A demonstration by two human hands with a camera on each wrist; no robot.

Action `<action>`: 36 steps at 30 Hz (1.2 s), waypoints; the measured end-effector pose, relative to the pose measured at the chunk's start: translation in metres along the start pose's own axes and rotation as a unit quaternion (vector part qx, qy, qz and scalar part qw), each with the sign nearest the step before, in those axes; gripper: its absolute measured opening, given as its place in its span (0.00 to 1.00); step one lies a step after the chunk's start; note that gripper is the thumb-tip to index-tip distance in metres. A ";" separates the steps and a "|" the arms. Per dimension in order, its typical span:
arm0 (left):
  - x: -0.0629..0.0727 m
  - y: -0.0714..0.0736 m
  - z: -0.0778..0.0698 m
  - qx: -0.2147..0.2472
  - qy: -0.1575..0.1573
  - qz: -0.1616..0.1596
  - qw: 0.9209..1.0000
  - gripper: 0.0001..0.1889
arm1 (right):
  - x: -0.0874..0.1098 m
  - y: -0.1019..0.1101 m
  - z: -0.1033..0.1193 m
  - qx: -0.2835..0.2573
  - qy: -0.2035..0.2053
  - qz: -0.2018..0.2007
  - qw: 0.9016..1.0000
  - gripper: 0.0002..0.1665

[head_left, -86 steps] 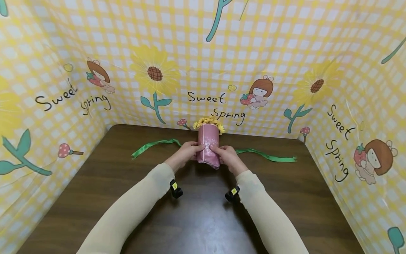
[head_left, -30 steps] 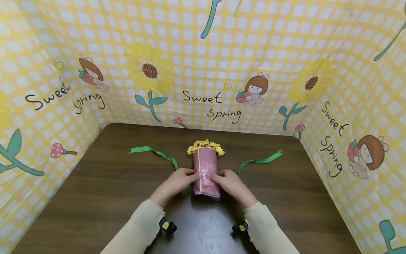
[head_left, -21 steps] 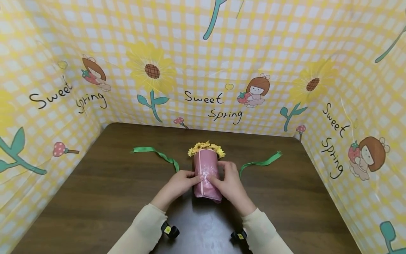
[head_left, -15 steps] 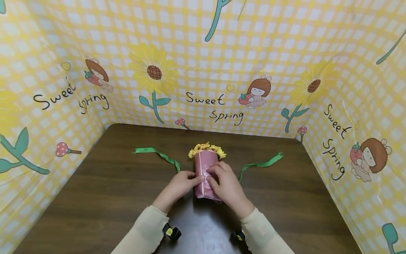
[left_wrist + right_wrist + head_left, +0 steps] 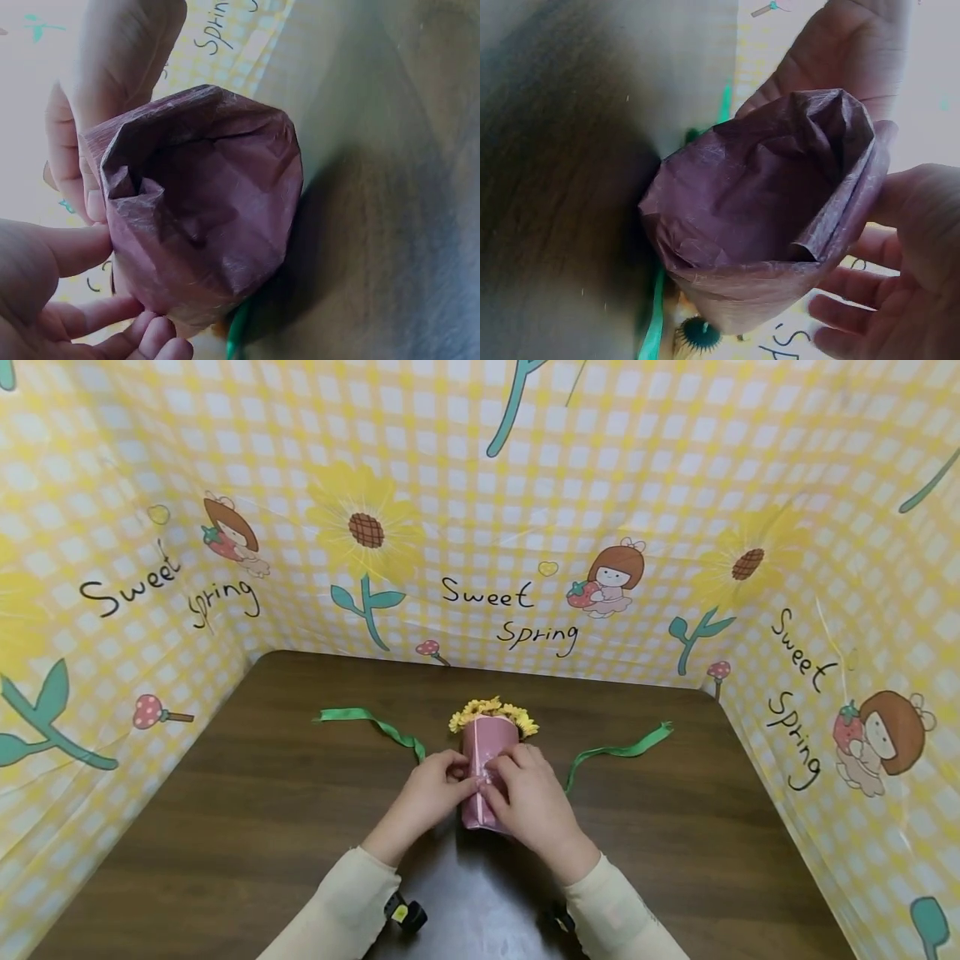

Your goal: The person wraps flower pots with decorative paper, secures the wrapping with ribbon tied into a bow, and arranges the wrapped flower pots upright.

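Note:
A bouquet of yellow flowers (image 5: pixel 480 706) in pink wrapping paper (image 5: pixel 491 737) lies mid-table, its flowers toward the back wall. Seen from the wrist cameras, the wrapper's near end (image 5: pixel 225 195) is an open, crumpled tube with folded edges. My left hand (image 5: pixel 423 797) holds the wrapper's left side, thumb on top beside the pale seam. From the right, my right hand (image 5: pixel 536 802) has its thumb and curled fingers on the upper face of the paper, close to the left thumb. Under the bouquet runs a green ribbon (image 5: pixel 367 718), its middle hidden and its ends out to both sides.
The brown wooden table (image 5: pixel 247 827) ends at a yellow checked cloth (image 5: pixel 480 527) that rises behind and on both sides. The ribbon's right end (image 5: pixel 630 748) lies loosely on the wood. A black wrist camera (image 5: pixel 407 914) hangs under the left cuff.
Since the earliest frame, both hands have brought the bouquet nearer, away from the back edge. Lately the right fingers have moved from the wrapper's side onto its upper face; the left fingers have risen slightly.

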State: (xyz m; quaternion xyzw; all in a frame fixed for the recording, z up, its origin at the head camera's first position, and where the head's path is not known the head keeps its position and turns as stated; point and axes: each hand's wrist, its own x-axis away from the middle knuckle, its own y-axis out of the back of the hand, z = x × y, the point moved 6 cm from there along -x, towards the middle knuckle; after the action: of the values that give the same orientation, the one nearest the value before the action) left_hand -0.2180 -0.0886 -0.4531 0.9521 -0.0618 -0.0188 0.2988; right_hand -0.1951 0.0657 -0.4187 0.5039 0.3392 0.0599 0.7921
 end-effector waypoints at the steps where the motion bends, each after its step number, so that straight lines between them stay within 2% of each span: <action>1: 0.000 0.000 0.001 0.009 -0.001 0.003 1.000 0.18 | -0.001 0.000 0.001 -0.003 0.002 0.000 1.000 0.14; 4: 0.000 0.003 0.003 0.014 -0.003 0.017 1.000 0.18 | -0.003 -0.001 0.002 -0.011 0.010 0.008 1.000 0.14; 7: -0.007 0.016 0.009 -0.020 0.012 0.014 1.000 0.20 | -0.005 -0.001 0.002 -0.006 0.010 0.025 1.000 0.14; 10: -0.023 0.038 0.028 -0.065 0.062 -0.006 0.996 0.25 | -0.006 0.000 0.002 0.007 0.009 0.036 0.999 0.14; 13: -0.042 0.058 0.055 -0.091 0.125 -0.024 0.988 0.27 | -0.008 0.001 0.004 0.010 0.011 0.036 0.999 0.13; 15: -0.052 0.065 0.072 -0.087 0.165 -0.028 0.982 0.26 | -0.008 0.000 0.005 0.010 0.011 0.040 0.999 0.13; 17: -0.058 0.067 0.084 -0.086 0.190 -0.025 0.978 0.25 | -0.007 0.000 0.006 0.007 0.010 0.044 0.999 0.13; 18: -0.060 0.067 0.087 -0.086 0.194 -0.020 0.977 0.25 | -0.007 0.000 0.006 0.006 0.010 0.045 0.999 0.13; 22: -0.066 0.066 0.088 -0.111 0.169 -0.011 0.979 0.23 | -0.006 0.000 0.005 0.006 0.008 0.043 0.999 0.13; 23: -0.067 0.066 0.087 -0.103 0.165 -0.008 0.981 0.21 | -0.006 0.000 0.005 0.006 0.008 0.042 0.999 0.13; 25: -0.067 0.067 0.086 -0.046 0.171 -0.006 0.984 0.14 | -0.007 0.000 0.005 0.006 0.009 0.041 0.999 0.13; 27: -0.067 0.068 0.085 0.058 0.184 0.000 0.981 0.09 | -0.007 0.000 0.005 0.006 0.011 0.041 0.999 0.13; 28: -0.068 0.068 0.083 0.119 0.186 0.004 0.975 0.10 | -0.007 -0.001 0.005 0.006 0.011 0.041 0.999 0.13; 29: -0.068 0.068 0.079 0.182 0.186 0.005 0.965 0.14 | -0.007 0.000 0.005 0.005 0.012 0.040 0.999 0.13; 31: -0.070 0.070 0.065 0.276 0.170 0.010 0.946 0.19 | -0.007 0.000 0.005 0.004 0.013 0.038 0.999 0.13; 33: -0.071 0.074 0.042 0.327 0.132 0.011 0.936 0.20 | -0.006 0.000 0.005 0.004 0.014 0.037 0.999 0.13; 34: -0.071 0.077 0.027 0.341 0.106 0.011 0.934 0.20 | -0.006 0.001 0.005 0.003 0.015 0.035 0.999 0.13; 36: -0.068 0.079 -0.008 0.348 0.043 0.018 0.936 0.21 | -0.006 0.001 0.005 0.004 0.017 0.036 0.999 0.13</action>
State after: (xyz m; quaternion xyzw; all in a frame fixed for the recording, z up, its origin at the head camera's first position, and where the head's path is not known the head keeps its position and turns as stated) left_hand -0.2936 -0.1395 -0.4015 0.9952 -0.0687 0.0501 -0.0487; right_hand -0.1970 0.0598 -0.4138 0.5173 0.3350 0.0956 0.7817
